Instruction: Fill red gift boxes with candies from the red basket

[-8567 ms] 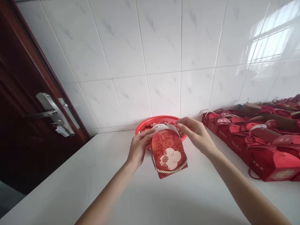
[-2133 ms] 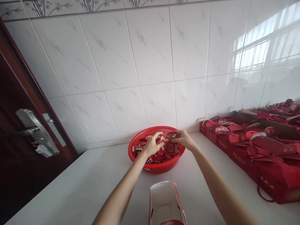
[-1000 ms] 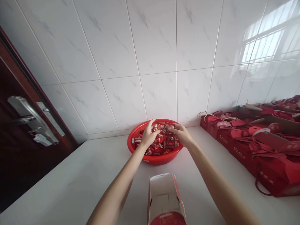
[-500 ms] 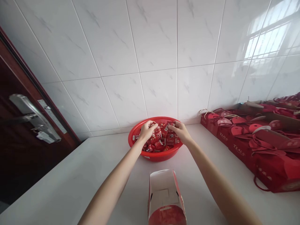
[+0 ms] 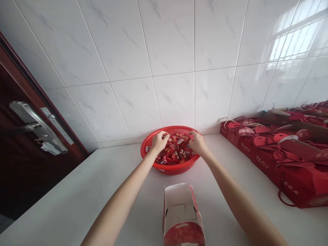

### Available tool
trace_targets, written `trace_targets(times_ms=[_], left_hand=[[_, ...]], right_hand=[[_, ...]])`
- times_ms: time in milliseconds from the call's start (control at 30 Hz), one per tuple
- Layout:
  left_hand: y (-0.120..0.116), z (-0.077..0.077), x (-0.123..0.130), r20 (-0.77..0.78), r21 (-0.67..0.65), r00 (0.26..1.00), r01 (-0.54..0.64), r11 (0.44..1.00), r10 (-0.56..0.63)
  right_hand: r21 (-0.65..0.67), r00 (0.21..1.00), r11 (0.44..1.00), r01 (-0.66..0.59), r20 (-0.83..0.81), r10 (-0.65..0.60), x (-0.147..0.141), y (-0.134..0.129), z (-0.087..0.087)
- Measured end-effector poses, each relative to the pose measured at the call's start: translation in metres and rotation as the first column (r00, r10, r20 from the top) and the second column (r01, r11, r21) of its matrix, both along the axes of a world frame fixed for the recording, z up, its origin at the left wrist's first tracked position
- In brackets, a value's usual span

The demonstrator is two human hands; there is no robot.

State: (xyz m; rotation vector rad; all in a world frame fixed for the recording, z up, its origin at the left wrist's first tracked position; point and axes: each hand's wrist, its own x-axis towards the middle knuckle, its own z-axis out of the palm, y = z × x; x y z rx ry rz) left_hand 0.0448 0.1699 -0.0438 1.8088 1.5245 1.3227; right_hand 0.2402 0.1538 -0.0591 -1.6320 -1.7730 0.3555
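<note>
A red plastic basket (image 5: 174, 169) stands against the wall, holding many small red wrapped sweets (image 5: 176, 152). Over its left side is my left hand (image 5: 160, 141), thumb and fingers pinched together; what is between them is too small to make out. My right hand (image 5: 197, 142) is at the basket's right side with its fingers curled closed, and their tips are partly hidden. Nearer to me, between my forearms, an open box (image 5: 179, 208), red outside and pale inside, sits on the white table.
Rows of red gift boxes (image 5: 266, 164) with cord handles line the right side of the table (image 5: 102, 191). A dark red door with a metal handle (image 5: 38, 126) is at the left. The tiled wall (image 5: 174, 99) rises behind the basket.
My right hand has curled in more and shifted slightly at the basket's right side. My left hand stays at the left side, its fingers pinched closer. The view has shifted slightly.
</note>
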Motion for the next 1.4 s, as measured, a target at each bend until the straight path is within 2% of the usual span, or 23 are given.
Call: trace_targets(times_ms=[167, 300, 433, 533, 600, 633, 667, 733, 767, 833, 900, 1100, 1267, 1400], left_hand=[[0.001, 0.002, -0.006, 0.076, 0.000, 0.982, -0.174, 0.985, 0.174], [0.006, 0.003, -0.012, 0.108, -0.004, 0.949, -0.299, 0.954, 0.297], [0.007, 0.002, -0.014, 0.053, 0.012, 0.947, -0.317, 0.948, 0.316], [0.006, -0.001, -0.014, -0.058, 0.011, 0.956, -0.288, 0.957, 0.288], [0.006, -0.004, -0.013, -0.152, -0.012, 0.956, -0.257, 0.966, 0.253], [0.006, -0.005, -0.012, -0.197, -0.025, 0.953, -0.241, 0.970, 0.231], [0.006, -0.007, -0.011, -0.238, -0.036, 0.949, -0.224, 0.974, 0.209], [0.006, -0.008, -0.009, -0.304, -0.049, 0.938, -0.191, 0.980, 0.168], [0.007, -0.009, -0.008, -0.330, -0.052, 0.932, -0.177, 0.983, 0.151], [0.007, -0.009, -0.008, -0.365, -0.065, 0.923, -0.157, 0.985, 0.123], [0.008, -0.009, -0.009, -0.379, -0.086, 0.920, -0.142, 0.986, 0.099], [0.010, -0.009, -0.010, -0.293, -0.096, 0.954, -0.100, 0.990, 0.068], [0.006, -0.002, -0.010, -0.071, -0.025, 0.996, -0.047, 0.999, 0.045], [0.007, -0.003, -0.011, 0.132, 0.003, 0.991, -0.025, 1.000, 0.025]], right_hand=[[-0.098, 0.979, 0.995, -0.013, 0.203, 0.033, -0.005, -0.008, 0.003], [-0.121, 0.968, 0.992, -0.043, 0.242, 0.072, -0.005, -0.012, 0.005], [-0.112, 0.983, 0.992, -0.063, 0.163, 0.081, -0.002, -0.011, 0.007], [-0.090, 0.993, 0.992, -0.092, 0.063, 0.098, 0.002, -0.009, 0.007], [-0.047, 0.989, 0.991, -0.127, -0.081, 0.123, 0.006, -0.007, 0.007], [-0.019, 0.965, 0.988, -0.152, -0.221, 0.144, 0.008, -0.006, 0.008], [0.006, 0.905, 0.984, -0.177, -0.393, 0.165, 0.010, -0.005, 0.008], [0.040, 0.677, 0.975, -0.220, -0.713, 0.182, 0.012, -0.005, 0.008], [0.046, 0.559, 0.971, -0.234, -0.811, 0.173, 0.011, -0.004, 0.008], [0.041, 0.440, 0.968, -0.246, -0.885, 0.149, 0.009, -0.004, 0.007], [0.048, 0.406, 0.970, -0.239, -0.902, 0.145, 0.006, -0.003, 0.006], [0.062, 0.397, 0.970, -0.236, -0.905, 0.154, 0.002, -0.002, 0.004], [0.026, 0.338, 0.983, -0.184, -0.937, 0.088, 0.005, 0.000, 0.004], [0.005, 0.311, 0.984, -0.177, -0.949, 0.060, 0.005, 0.003, 0.002]])
